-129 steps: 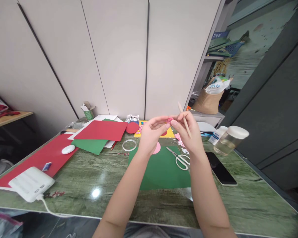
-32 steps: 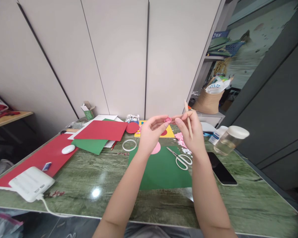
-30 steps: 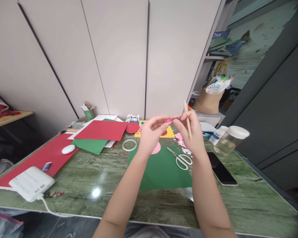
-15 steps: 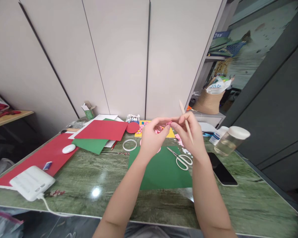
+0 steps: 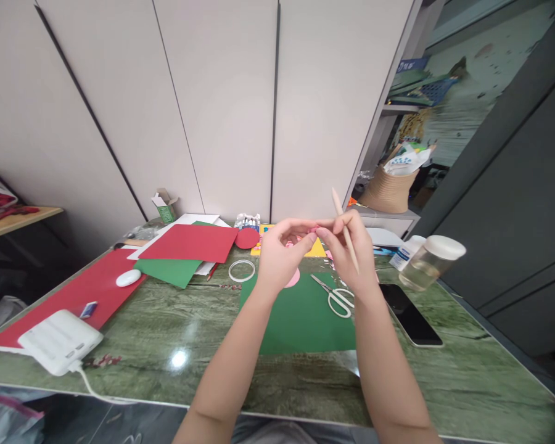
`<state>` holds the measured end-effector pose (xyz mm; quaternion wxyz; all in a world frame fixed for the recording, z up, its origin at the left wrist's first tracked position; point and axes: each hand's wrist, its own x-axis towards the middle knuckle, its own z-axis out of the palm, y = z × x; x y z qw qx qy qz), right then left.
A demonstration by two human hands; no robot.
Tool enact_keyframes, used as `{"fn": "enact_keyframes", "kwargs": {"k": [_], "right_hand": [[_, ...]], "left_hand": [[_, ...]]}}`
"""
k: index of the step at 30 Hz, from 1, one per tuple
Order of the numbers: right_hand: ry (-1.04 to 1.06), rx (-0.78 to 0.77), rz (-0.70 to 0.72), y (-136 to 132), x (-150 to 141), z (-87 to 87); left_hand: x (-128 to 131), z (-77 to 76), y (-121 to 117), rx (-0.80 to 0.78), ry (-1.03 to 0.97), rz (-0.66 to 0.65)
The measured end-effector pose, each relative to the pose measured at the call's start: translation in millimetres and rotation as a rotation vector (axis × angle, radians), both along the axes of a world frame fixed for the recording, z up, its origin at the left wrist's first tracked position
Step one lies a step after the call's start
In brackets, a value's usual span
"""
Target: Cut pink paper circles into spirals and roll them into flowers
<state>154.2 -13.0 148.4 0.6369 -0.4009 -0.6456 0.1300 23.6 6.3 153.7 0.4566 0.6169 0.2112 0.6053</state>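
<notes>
Both hands are raised above the green sheet of paper (image 5: 300,317) on the green marble table (image 5: 467,376). My left hand (image 5: 280,253) and my right hand (image 5: 349,250) pinch a small pink rolled paper piece (image 5: 313,229) between their fingertips. A thin wooden stick (image 5: 345,229) also rests in my right hand, slanting up and to the left. A pink paper disc (image 5: 293,279) lies on the green sheet under my left hand. White-handled scissors (image 5: 335,298) lie below my right hand.
Red paper sheets (image 5: 189,242), a green sheet (image 5: 166,270), a tape ring (image 5: 241,270), a white mouse (image 5: 128,278) and a white power bank (image 5: 59,341) lie to the left. A black phone (image 5: 409,314) and a lidded glass jar (image 5: 429,262) are on the right. A woven basket (image 5: 386,188) stands behind.
The hands have stayed together at the pink roll, dropping slightly. The stick has tilted a little between frames. The pink roll is more hidden by the fingertips now.
</notes>
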Motion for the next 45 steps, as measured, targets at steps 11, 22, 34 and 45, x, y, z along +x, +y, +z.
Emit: {"fn": "enact_keyframes", "kwargs": {"k": [11,22,34,45], "right_hand": [[0.059,0.112,-0.038,2,-13,-5.0],[0.055,-0.016,0.111,6,8,-0.5],[0.057,-0.017,0.153,1,8,3.2],[-0.016,0.023,0.110,-4,2,4.3]], "left_hand": [[6,1.0,-6,0.041,-0.052,0.129],[2,-3.6,4,-0.110,-0.058,-0.106],[1,-3.2,5,-0.075,-0.035,-0.124],[3,0.8,-3,0.031,0.052,0.091]]}}
